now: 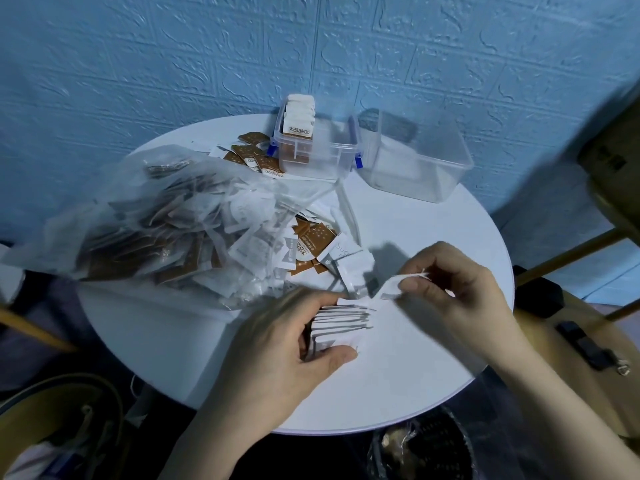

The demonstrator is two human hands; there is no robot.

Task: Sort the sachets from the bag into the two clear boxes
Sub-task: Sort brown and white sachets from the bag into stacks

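Tabletop (398,386): round and white; it carries everything here, and both hands work over its near edge.
Bag (166,216): clear plastic, lying on its side beyond and to the left of the left hand, its mouth spilling a loose heap of brown and white sachets toward the hands.
Far box (415,157): clear, well beyond the right hand near the wall; it looks bare inside, though I cannot be sure through the plastic.
Box with blue clips (313,147): clear, beyond both hands and just left of the far box; a row of white sachets stands on edge in its left part.
Left hand (277,355): fingers and thumb curl round a fanned stack of white sachets (341,323) held low over the tabletop.
Right hand (457,285): thumb and fingertips pinch one white sachet (398,284), just right of and above the stack, its lower corner close to the stack's top.
Step in hand: seemingly adding the pinched sachet to the stack.
How to do it well: keep the left grip firm so the fan does not slide apart; lay the new sachet flat and edge-aligned on top; square the stack against the tabletop before carrying it off.
Next call: a tidy bundle should drop on edge beside the row in the clipped box.
Risk: thin slippery packets may splay or fall back into the heap.
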